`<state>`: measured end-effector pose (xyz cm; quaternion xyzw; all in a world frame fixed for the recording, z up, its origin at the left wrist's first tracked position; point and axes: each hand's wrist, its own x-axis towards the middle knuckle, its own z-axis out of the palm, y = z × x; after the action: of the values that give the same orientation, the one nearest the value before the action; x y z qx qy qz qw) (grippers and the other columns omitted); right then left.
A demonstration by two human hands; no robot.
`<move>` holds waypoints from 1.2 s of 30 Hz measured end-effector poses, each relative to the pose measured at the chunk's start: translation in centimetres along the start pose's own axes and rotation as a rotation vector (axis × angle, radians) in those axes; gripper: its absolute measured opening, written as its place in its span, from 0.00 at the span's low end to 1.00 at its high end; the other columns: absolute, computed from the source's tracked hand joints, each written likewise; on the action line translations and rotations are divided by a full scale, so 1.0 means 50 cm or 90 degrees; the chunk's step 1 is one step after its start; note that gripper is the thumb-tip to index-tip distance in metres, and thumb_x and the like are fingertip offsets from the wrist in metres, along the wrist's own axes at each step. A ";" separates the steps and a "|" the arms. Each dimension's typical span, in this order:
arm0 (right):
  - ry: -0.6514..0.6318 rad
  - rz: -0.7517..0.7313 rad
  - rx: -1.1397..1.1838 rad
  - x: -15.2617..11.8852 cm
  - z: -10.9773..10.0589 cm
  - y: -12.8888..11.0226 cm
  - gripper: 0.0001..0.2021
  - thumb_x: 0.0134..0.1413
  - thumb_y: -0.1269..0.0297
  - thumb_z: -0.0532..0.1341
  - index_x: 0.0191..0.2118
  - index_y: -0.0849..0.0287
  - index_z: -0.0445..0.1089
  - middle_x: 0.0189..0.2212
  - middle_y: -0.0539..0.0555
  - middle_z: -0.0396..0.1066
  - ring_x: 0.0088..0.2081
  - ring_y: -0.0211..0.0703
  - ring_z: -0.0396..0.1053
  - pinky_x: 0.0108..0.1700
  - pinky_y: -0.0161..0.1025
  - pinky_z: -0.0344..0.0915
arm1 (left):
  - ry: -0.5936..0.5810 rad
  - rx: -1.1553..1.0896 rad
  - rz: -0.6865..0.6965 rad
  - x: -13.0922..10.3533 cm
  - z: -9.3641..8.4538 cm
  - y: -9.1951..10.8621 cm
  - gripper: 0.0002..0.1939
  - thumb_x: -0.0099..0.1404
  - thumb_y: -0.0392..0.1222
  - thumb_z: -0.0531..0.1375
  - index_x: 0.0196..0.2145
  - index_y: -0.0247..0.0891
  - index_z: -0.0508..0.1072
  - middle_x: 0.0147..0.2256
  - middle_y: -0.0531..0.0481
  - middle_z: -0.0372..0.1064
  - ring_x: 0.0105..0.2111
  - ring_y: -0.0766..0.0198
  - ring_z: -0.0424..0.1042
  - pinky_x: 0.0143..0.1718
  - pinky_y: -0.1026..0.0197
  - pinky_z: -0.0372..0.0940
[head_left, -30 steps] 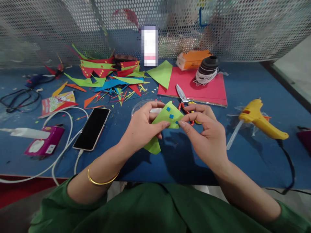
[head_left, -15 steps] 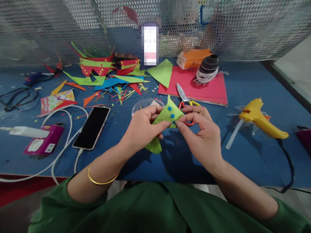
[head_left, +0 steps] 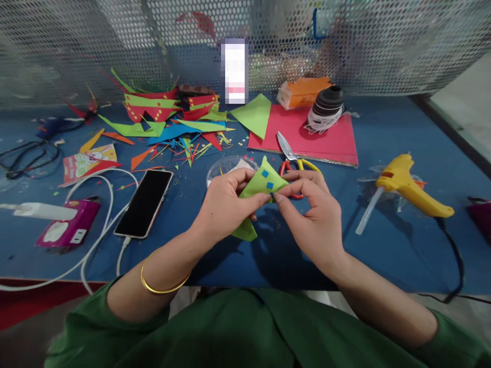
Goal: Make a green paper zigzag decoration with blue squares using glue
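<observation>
A folded light-green paper piece point(head_left: 256, 188) with small blue squares point(head_left: 270, 185) in a row is held up between both hands above the table. My left hand point(head_left: 226, 204) pinches it from the left, with the thumb across its front. My right hand point(head_left: 312, 214) has its thumb and index finger closed at the paper's lower right edge, by the lowest blue square, which the fingertips partly cover. Just behind my right fingers lie scissors point(head_left: 287, 148) with red and yellow handles. A clear round dish point(head_left: 215, 167) is partly hidden behind my left hand.
Coloured paper masks point(head_left: 151, 105) and scraps point(head_left: 195, 145) lie at the back left. Red sheets point(head_left: 284, 125) carry a dark spool point(head_left: 326, 108). At right is a yellow glue gun point(head_left: 416, 191); at left, a phone point(head_left: 144, 204), white cable point(head_left: 111, 225) and purple power block point(head_left: 82, 225).
The right thumb and fingertips have shifted slightly left over the lowest blue square, covering more of it. The green paper is tilted a little differently; the whole view has shifted slightly.
</observation>
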<state>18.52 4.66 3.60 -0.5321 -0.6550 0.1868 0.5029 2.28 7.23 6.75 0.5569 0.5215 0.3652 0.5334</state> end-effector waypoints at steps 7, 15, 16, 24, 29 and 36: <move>0.064 0.005 0.157 -0.003 -0.012 -0.005 0.05 0.59 0.70 0.63 0.39 0.54 0.75 0.45 0.56 0.74 0.53 0.50 0.71 0.58 0.53 0.65 | 0.018 -0.024 -0.019 0.002 -0.007 0.002 0.11 0.55 0.39 0.70 0.37 0.36 0.76 0.28 0.55 0.75 0.16 0.74 0.65 0.18 0.70 0.63; 0.154 0.101 0.362 0.022 -0.020 0.019 0.14 0.56 0.71 0.66 0.25 0.54 0.60 0.25 0.46 0.61 0.28 0.37 0.66 0.36 0.40 0.67 | 0.021 -0.053 -0.010 0.005 -0.016 0.000 0.10 0.55 0.38 0.70 0.35 0.37 0.76 0.26 0.57 0.73 0.16 0.76 0.64 0.18 0.71 0.63; 0.139 0.121 0.385 0.025 -0.022 0.020 0.14 0.57 0.71 0.65 0.25 0.54 0.59 0.23 0.45 0.60 0.26 0.36 0.63 0.34 0.39 0.65 | 0.023 -0.056 -0.008 0.005 -0.017 -0.001 0.10 0.55 0.38 0.70 0.35 0.37 0.76 0.26 0.57 0.72 0.16 0.76 0.64 0.18 0.71 0.63; 0.079 0.230 0.423 0.038 -0.024 0.014 0.07 0.46 0.67 0.72 0.26 0.56 0.72 0.22 0.46 0.72 0.24 0.36 0.71 0.31 0.36 0.68 | 0.044 -0.070 -0.004 0.003 -0.021 0.002 0.12 0.55 0.37 0.70 0.38 0.36 0.77 0.28 0.56 0.75 0.15 0.77 0.63 0.17 0.71 0.63; 0.098 0.204 0.401 0.031 -0.024 0.019 0.07 0.48 0.66 0.71 0.24 0.56 0.75 0.20 0.48 0.74 0.22 0.37 0.70 0.29 0.37 0.68 | 0.034 -0.074 -0.005 0.003 -0.022 0.000 0.13 0.56 0.38 0.70 0.39 0.37 0.77 0.30 0.55 0.76 0.15 0.77 0.63 0.17 0.71 0.63; 0.000 0.219 0.297 0.028 -0.017 0.023 0.09 0.54 0.56 0.68 0.34 0.55 0.73 0.28 0.49 0.77 0.32 0.40 0.76 0.38 0.40 0.73 | 0.018 -0.036 0.002 0.001 -0.020 0.001 0.12 0.56 0.39 0.70 0.39 0.37 0.76 0.29 0.55 0.76 0.15 0.76 0.64 0.17 0.71 0.62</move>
<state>19.96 6.06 3.69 -0.5054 -0.4941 0.4151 0.5728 1.34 7.48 6.95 0.5371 0.5176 0.3885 0.5410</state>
